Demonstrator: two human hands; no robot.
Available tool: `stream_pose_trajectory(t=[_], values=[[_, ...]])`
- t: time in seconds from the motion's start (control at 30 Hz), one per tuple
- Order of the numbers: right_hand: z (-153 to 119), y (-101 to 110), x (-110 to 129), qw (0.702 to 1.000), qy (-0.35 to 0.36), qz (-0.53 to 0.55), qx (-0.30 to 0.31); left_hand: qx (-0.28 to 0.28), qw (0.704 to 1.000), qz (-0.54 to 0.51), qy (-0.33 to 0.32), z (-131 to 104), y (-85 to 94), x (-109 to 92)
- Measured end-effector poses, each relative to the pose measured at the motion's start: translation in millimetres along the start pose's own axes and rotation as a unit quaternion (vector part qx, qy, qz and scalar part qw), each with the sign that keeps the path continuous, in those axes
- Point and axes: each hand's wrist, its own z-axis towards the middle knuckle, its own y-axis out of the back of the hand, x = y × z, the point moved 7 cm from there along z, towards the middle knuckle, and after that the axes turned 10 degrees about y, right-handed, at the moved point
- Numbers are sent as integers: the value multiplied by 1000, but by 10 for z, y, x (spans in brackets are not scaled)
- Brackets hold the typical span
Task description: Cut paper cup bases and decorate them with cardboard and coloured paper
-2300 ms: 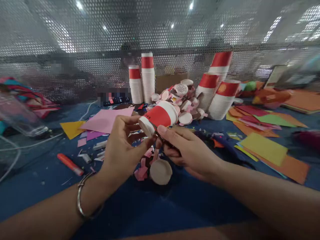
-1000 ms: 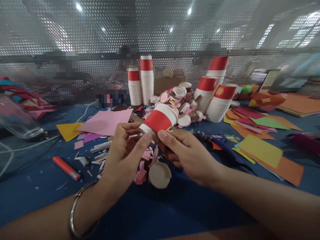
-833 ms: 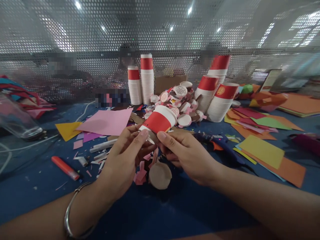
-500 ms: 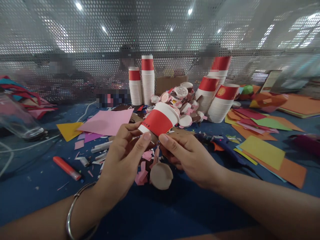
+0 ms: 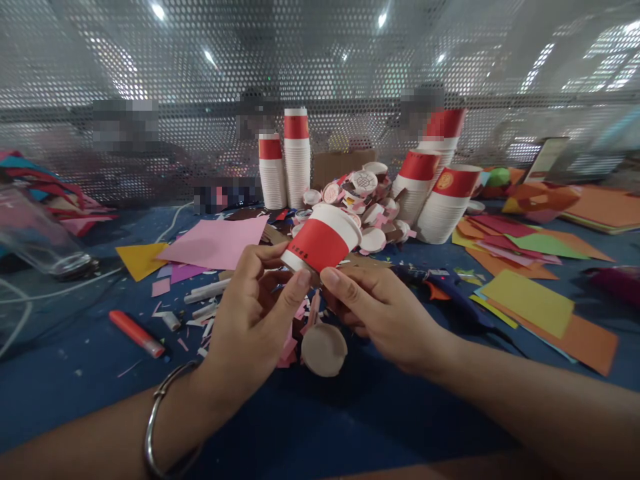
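A white paper cup with a red band is held up in both hands, tilted. My left hand grips its lower left side between thumb and fingers. The thumb of my right hand presses near the cup's lower right edge, its other fingers partly hidden behind. Below the hands lies a round, pale paper piece, beside pink paper scraps. Behind the cup rises a heap of cut cup pieces with pink bits.
Stacked cups stand at the back left and right. Coloured paper and a blue corded tool lie right. To the left are pink paper, a red marker and a clear container.
The cup and my left hand have shifted slightly right, and the cup has turned a little. Both hands keep their hold.
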Motion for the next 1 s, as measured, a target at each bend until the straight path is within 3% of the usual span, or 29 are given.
stream_pose_trajectory(t=[0.43, 0.7, 1.0], values=[[-11, 3, 53, 1000, 24, -14, 10, -12, 999, 17, -42, -15, 16, -59], [1, 10, 23, 1000, 8, -13, -7, 7, 1000, -14, -21, -19, -9, -44], [11, -1, -21, 1000, -8, 3, 1, -14, 1000, -23, 0, 26, 25, -40]])
